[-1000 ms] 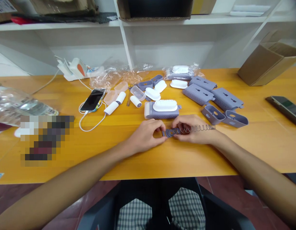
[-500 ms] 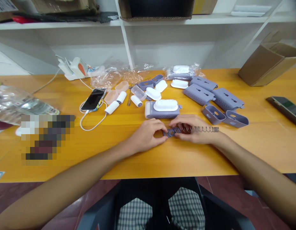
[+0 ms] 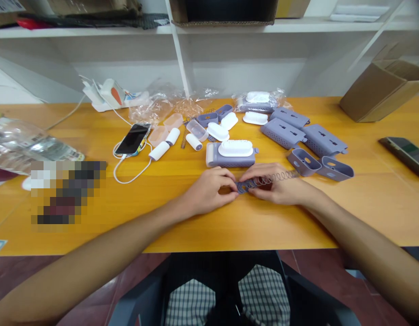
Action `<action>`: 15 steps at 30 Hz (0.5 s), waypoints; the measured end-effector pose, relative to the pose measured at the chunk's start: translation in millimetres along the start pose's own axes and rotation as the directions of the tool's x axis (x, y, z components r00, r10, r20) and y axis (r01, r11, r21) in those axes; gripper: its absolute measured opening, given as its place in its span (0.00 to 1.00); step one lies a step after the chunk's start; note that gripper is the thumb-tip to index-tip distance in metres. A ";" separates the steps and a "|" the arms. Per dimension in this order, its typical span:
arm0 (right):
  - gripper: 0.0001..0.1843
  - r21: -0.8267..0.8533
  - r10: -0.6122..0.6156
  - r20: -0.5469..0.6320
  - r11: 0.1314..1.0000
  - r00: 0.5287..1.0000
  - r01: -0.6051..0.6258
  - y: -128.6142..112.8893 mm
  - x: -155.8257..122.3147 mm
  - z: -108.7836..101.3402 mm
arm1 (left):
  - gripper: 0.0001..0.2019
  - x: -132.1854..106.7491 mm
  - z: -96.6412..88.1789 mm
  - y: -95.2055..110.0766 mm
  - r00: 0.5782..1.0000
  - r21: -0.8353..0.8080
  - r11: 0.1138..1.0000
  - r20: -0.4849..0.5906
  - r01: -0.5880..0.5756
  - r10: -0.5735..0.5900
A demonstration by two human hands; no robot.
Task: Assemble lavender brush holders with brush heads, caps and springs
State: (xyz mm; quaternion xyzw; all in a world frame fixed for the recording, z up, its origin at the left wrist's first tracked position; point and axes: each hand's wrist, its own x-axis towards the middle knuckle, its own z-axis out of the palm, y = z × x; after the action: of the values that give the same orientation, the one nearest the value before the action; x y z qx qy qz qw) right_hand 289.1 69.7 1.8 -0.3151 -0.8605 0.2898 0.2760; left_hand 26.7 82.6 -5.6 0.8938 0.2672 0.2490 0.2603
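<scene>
Just above the table's front half, my left hand (image 3: 206, 190) pinches the left end of a small grey-purple plastic part (image 3: 242, 187) between thumb and fingers. My right hand (image 3: 280, 188) is closed around the right side of the same part. A thin metal coil spring (image 3: 280, 175) is seated on the part at one end, and its loose end stretches rightward over the back of my right hand. My fingers hide some of the part. Right behind my hands lies a grey-purple case (image 3: 231, 160) with a white bristled brush head (image 3: 235, 148) on top.
Grey-purple shells (image 3: 323, 139) and open ring-shaped housings (image 3: 303, 162) lie at the right. White brush heads (image 3: 218, 131), clear caps (image 3: 197, 130) and white rollers (image 3: 193, 142) sit behind. A charging phone (image 3: 133, 139) is left, a cardboard box (image 3: 379, 93) far right.
The spring's loose end has swung away from me and a little to the left. Both hands keep nearly the same place and grip.
</scene>
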 end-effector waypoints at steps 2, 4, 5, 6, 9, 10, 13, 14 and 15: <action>0.16 -0.007 0.032 -0.006 0.999 0.999 -0.032 -0.3 -0.5 0.4 | 0.02 0.2 0.2 0.1 1.000 -0.006 1.000 -0.003 0.005 -0.005; 0.14 0.000 0.065 0.002 0.998 0.998 -0.065 -1.0 -0.9 0.5 | 0.02 0.4 0.2 0.4 1.000 -0.012 1.000 -0.009 0.008 -0.008; 0.13 0.003 0.077 0.009 0.997 0.997 -0.077 -1.4 -1.0 0.4 | 0.02 0.4 0.2 0.6 1.000 -0.014 1.000 -0.011 0.009 -0.009; 0.13 0.006 0.086 0.015 0.996 0.996 -0.086 -1.7 -1.1 0.3 | 0.02 0.5 0.2 0.8 1.000 -0.016 1.000 -0.010 0.010 -0.010; 0.13 0.000 0.093 0.019 0.996 0.996 -0.093 -2.5 -1.0 -0.2 | 0.02 0.4 0.0 1.0 1.000 -0.020 1.000 -0.003 0.018 -0.018; 0.13 -0.004 0.088 0.020 0.996 0.996 -0.088 -2.7 -0.9 -0.3 | 0.02 0.4 0.0 1.0 1.000 -0.021 1.000 0.000 0.021 -0.021; 0.13 -0.015 0.072 0.025 0.997 0.997 -0.071 -3.0 -0.7 -0.6 | 0.02 0.5 -0.3 0.9 1.000 -0.025 0.999 0.003 0.023 -0.023; 0.13 -0.019 0.066 0.025 0.998 0.997 -0.066 -3.1 -0.5 -0.7 | 0.02 0.6 -0.5 1.1 1.000 -0.027 0.999 0.004 0.024 -0.024; 0.13 -0.024 0.059 0.025 0.998 0.998 -0.058 -3.1 -0.3 -0.8 | 0.02 0.7 -0.6 1.3 1.000 -0.029 0.999 0.004 0.026 -0.026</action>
State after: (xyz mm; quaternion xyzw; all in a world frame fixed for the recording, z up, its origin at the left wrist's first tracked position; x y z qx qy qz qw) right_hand 288.6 67.8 4.4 -0.3396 -0.8578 0.2917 0.2526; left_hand 27.3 82.3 -4.2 0.8869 0.2745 0.2477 0.2770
